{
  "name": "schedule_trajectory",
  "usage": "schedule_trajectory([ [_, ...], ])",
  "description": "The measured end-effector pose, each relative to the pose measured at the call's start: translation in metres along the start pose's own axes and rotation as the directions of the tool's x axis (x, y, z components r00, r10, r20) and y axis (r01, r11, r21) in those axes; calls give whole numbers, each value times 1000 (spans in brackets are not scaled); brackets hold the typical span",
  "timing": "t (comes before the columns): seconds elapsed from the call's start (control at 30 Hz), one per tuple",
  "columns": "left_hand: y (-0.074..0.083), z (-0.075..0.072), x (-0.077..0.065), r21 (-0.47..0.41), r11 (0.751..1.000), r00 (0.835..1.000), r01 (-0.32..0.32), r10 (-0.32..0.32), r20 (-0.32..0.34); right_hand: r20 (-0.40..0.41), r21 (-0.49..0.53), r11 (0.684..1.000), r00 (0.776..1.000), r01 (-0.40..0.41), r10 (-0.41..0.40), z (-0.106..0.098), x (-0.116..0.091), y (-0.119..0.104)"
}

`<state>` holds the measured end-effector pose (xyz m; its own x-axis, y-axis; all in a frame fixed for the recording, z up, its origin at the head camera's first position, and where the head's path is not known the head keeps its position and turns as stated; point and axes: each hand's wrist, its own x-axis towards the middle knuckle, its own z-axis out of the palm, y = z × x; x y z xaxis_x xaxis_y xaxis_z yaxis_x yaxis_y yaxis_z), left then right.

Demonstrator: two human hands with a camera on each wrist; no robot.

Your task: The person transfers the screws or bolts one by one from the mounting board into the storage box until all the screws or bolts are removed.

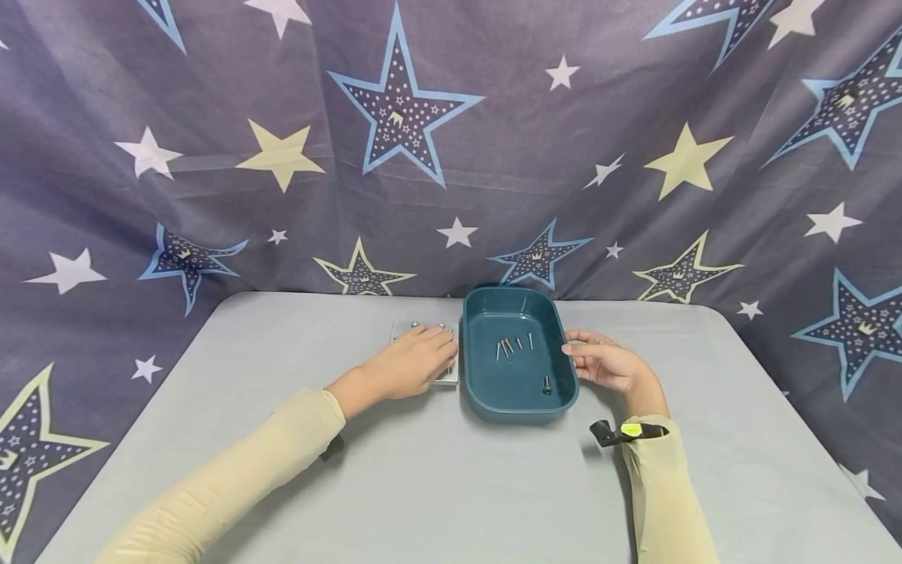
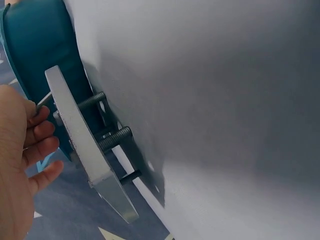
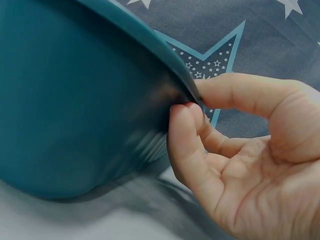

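My left hand (image 1: 412,362) is over a silver metal plate (image 1: 445,379), left of a teal plastic tray (image 1: 521,403). In the left wrist view its fingertips pinch a thin metal screw (image 2: 44,101) at the plate's top face. Threaded bolts (image 2: 116,138) stick out beneath the plate, which stands raised on them. From above, the hand hides much of the plate. My right hand (image 1: 607,366) grips the tray's right rim, the thumb on one side of the wall and fingers on the other. Several small screws (image 1: 509,346) and one black bolt (image 1: 546,385) lie in the tray.
A pale grey cloth (image 1: 451,486) covers the table. Behind it hangs a dark curtain (image 1: 521,196) with star prints. A black camera mount (image 1: 606,433) is strapped to the right wrist, low over the table.
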<state>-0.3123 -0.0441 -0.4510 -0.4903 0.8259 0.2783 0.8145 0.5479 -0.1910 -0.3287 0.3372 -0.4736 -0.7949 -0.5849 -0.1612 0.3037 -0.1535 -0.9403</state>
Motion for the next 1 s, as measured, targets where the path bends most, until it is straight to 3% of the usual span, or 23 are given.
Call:
schedule_trajectory([
  [0.5, -2, 0, -1, -26, 1000, 1000, 17, -17, -4, 8, 8, 1000, 1000, 4, -4, -1, 1, 1],
  [0.83, -4, 4, 0, 2, 1000, 1000, 11, -11, -20, 6, 7, 1000, 1000, 2, -2, -1, 1, 0],
  [1.0, -4, 3, 1, -28, 1000, 997, 5, -7, -77, 4, 9, 1000, 1000, 2, -2, -1, 1, 0],
])
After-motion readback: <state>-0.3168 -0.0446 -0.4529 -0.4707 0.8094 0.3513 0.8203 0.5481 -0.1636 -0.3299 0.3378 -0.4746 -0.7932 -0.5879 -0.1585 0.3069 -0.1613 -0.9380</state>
